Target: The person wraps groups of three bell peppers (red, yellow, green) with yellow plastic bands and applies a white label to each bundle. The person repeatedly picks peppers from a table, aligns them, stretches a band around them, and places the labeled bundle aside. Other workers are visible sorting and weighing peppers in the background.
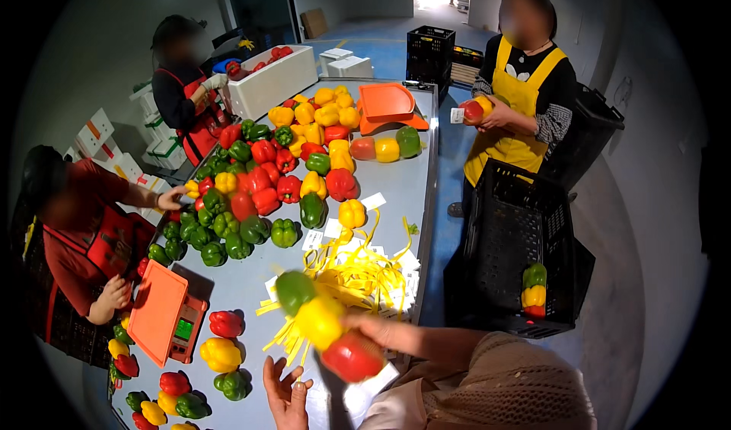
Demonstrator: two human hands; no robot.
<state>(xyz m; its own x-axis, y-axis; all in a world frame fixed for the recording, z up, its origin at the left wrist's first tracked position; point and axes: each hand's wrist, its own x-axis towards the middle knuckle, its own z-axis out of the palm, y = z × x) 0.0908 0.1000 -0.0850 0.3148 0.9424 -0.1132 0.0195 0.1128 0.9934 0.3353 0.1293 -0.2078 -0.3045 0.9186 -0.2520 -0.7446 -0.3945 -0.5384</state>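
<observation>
My right hand [380, 328] grips a row of three bell peppers, green, yellow [320, 321] and red, seemingly bundled together; motion blurs them and any wrapping. Below and to the left, my left hand [287, 393] is raised over the table with its fingers apart and nothing in it. Behind the held peppers lies a tangle of yellow net sleeves or strips [354, 276] among white labels. A loose red pepper [225, 324], a yellow pepper [220, 354] and a green pepper [233, 385] lie in a column left of my hands.
Mixed bell peppers [262, 187] are heaped on the grey table [251, 281]. An orange scale [165, 316] stands left, another orange scale [391, 107] at the far end. A black crate [502, 247] holds one pepper bundle. Two co-workers stand left; another, at right, holds a bundle.
</observation>
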